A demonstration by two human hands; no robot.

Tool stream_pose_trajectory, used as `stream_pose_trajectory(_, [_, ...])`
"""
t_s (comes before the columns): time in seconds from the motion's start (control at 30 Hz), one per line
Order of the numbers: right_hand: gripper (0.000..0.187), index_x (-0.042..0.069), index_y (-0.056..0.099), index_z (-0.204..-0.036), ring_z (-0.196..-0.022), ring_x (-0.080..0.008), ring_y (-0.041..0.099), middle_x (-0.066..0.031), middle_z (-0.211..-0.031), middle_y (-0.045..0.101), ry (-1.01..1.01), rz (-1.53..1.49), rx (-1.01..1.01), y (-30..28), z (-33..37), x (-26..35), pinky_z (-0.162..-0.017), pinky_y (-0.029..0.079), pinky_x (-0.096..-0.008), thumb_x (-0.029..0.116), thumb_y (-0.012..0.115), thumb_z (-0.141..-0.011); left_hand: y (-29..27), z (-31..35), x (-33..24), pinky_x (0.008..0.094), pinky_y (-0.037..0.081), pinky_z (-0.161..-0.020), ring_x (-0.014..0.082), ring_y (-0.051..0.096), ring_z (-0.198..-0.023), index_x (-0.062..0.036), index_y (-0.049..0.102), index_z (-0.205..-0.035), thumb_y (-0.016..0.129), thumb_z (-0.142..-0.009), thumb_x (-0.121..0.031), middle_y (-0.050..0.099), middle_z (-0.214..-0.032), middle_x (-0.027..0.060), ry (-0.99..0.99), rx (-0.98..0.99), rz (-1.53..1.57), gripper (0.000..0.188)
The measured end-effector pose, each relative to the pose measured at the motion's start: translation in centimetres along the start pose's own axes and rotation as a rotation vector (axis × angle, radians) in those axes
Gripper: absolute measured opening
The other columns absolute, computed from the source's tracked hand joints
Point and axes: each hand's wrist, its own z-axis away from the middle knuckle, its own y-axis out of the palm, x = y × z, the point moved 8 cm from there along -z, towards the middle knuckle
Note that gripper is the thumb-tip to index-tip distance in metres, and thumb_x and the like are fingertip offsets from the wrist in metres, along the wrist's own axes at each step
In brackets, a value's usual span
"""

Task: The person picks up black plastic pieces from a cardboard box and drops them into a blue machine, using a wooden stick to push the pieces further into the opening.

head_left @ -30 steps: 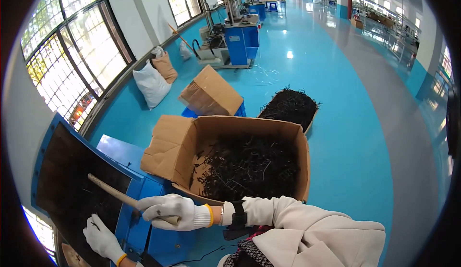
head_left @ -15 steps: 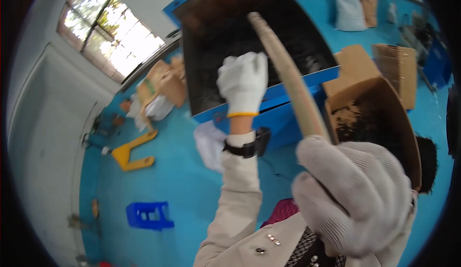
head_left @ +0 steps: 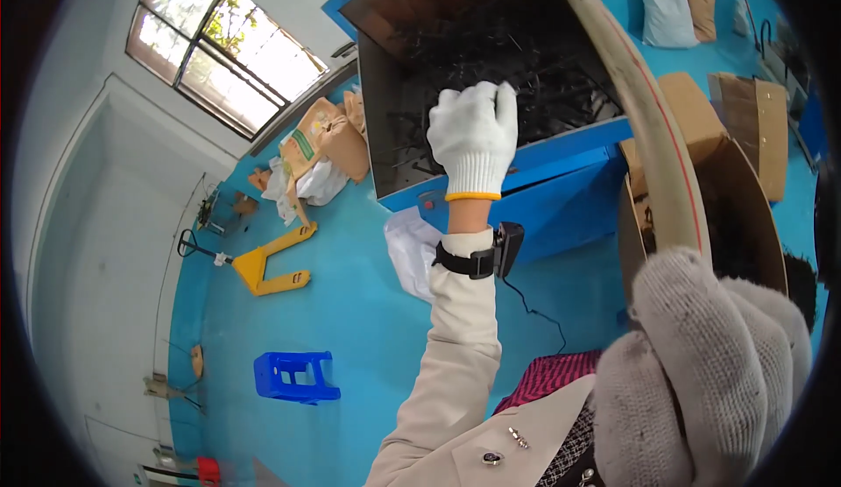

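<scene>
My left hand (head_left: 475,137), in a white knit glove with a yellow cuff edge, is closed over the front part of a blue-rimmed dark hopper (head_left: 385,75). Its fingers curl away from view, so anything in them is hidden. Many thin black pieces (head_left: 552,84) lie loose inside the hopper. Close to the camera, my right hand (head_left: 701,364) in a greyish glove wraps round a long beige pole (head_left: 653,119) with a red line along it. The pole rises past the hopper's right side and leaves the view at the top. A black strap device (head_left: 477,262) sits on my left wrist.
An open cardboard box (head_left: 753,189) with dark material stands right of the hopper. A white bag (head_left: 410,250) lies below its front. On the blue floor are a yellow pallet jack (head_left: 254,268), a blue plastic stool (head_left: 293,377) and paper sacks (head_left: 342,145) by the wall.
The pole and my right hand have shifted right and nearer the camera; the pole's far end has left the view. My left hand stays closed over the hopper. The whole view has shifted slightly.
</scene>
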Motion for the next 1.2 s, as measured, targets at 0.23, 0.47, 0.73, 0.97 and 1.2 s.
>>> stream_pose_trajectory(0.23, [0.034, 0.006, 0.064, -0.096, -0.085, -0.0294, 0.069, -0.0163, -0.108, 0.067, -0.093, 0.077, -0.01, -0.9, 0.7, 1.5, -0.072, 0.058, -0.0387, 0.003, 0.078, -0.065, -0.8, 0.1, -0.8, 0.0422, 0.054, -0.061, 0.0269, 0.064, -0.072, -0.0104, 0.07, -0.068, 0.064, -0.09, -0.035, 0.068, -0.068, 0.0059, 0.119, -0.173, 0.093, 0.033])
stream_pose_trajectory(0.47, [0.029, 0.002, 0.065, -0.094, -0.079, -0.0278, 0.069, -0.0167, -0.11, 0.067, -0.202, -0.091, -0.119, 4.5, 1.4, -4.3, -0.066, 0.057, -0.033, -0.004, 0.073, -0.067, -0.1, 0.8, 1.0, 0.0386, 0.052, -0.067, 0.0243, 0.063, -0.075, -0.0128, 0.071, -0.071, 0.064, -0.09, -0.036, 0.07, -0.072, 0.0028, 0.072, -0.079, 0.068, 0.031])
stream_pose_trajectory(0.73, [0.026, 0.001, 0.067, -0.098, -0.089, -0.0309, 0.071, -0.0204, -0.114, 0.068, 0.083, -0.382, -0.335, 8.2, 5.1, -11.2, -0.081, 0.057, -0.0353, -0.012, 0.067, -0.075, 0.1, 0.6, -0.7, 0.0391, 0.051, -0.07, 0.0241, 0.063, -0.077, -0.0134, 0.071, -0.074, 0.063, -0.091, -0.036, 0.071, -0.075, 0.0021, 0.098, -0.078, 0.129, 0.03])
stream_pose_trajectory(0.97, [0.024, -0.004, 0.069, -0.1, -0.1, -0.0279, 0.068, -0.0236, -0.12, 0.066, 0.163, -0.469, -0.324, 7.7, 5.0, -12.4, -0.089, 0.053, -0.0337, -0.012, 0.06, -0.08, 0.0, 0.2, -0.9, 0.0401, 0.055, -0.07, 0.0255, 0.066, -0.079, -0.0127, 0.074, -0.077, 0.063, -0.091, -0.035, 0.072, -0.076, 0.004, 0.079, -0.038, 0.119, 0.029])
stream_pose_trajectory(1.2, [0.024, -0.004, 0.069, -0.1, -0.102, -0.0274, 0.068, -0.0238, -0.12, 0.066, 0.149, -0.485, -0.337, 7.8, 5.1, -12.8, -0.09, 0.053, -0.0338, -0.012, 0.06, -0.08, 0.6, 0.0, -0.8, 0.0381, 0.052, -0.07, 0.0237, 0.064, -0.078, -0.0123, 0.072, -0.075, 0.061, -0.093, -0.037, 0.072, -0.075, 0.0029, 0.071, -0.011, 0.094, 0.033])
